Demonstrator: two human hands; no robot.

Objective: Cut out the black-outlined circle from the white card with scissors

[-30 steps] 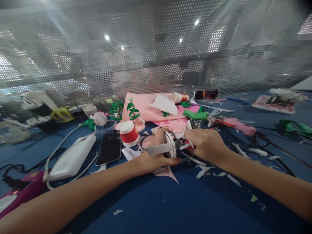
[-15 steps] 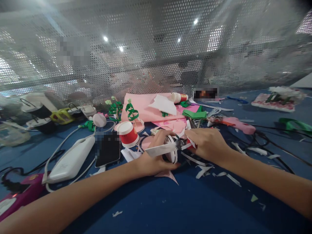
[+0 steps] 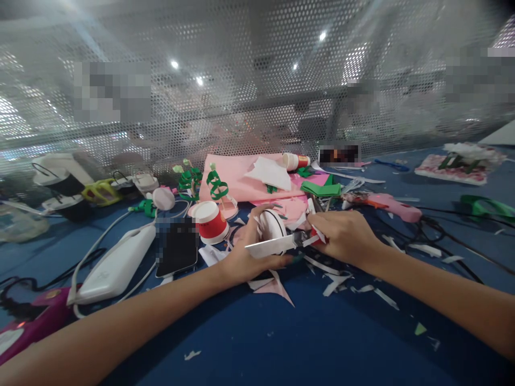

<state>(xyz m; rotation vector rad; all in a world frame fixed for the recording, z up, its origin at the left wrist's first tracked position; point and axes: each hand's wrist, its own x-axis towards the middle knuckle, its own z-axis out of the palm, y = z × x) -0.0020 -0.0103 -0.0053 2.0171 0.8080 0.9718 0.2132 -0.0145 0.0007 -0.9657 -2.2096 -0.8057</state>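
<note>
My left hand point(image 3: 243, 260) is wrapped round a white paper cup point(image 3: 274, 222) with a black line around it, fingers behind and thumb in front. My right hand point(image 3: 341, 231) grips a utility knife point(image 3: 271, 246) by its handle, which shows a little red between the fingers. The long, flat blade points left and lies across the front of the cup; whether its edge touches the cup I cannot tell. Pink and white paper scraps point(image 3: 276, 289) lie just below my left hand. To its left stands an upturned red and white paper cup point(image 3: 213, 224).
Left are a phone point(image 3: 179, 246), a white power bank point(image 3: 116, 262) with cables, and a magenta power strip point(image 3: 44, 313). Curled green paper plants point(image 3: 217, 187) stand behind. Pink paper point(image 3: 229, 177), stacked cups point(image 3: 296, 161) and a pink glue gun point(image 3: 392, 206) lie farther back.
My left hand has shifted slightly left and turned the cup, so its opening faces more upward. The knife blade now crosses lower on the cup. My right hand has barely moved.
</note>
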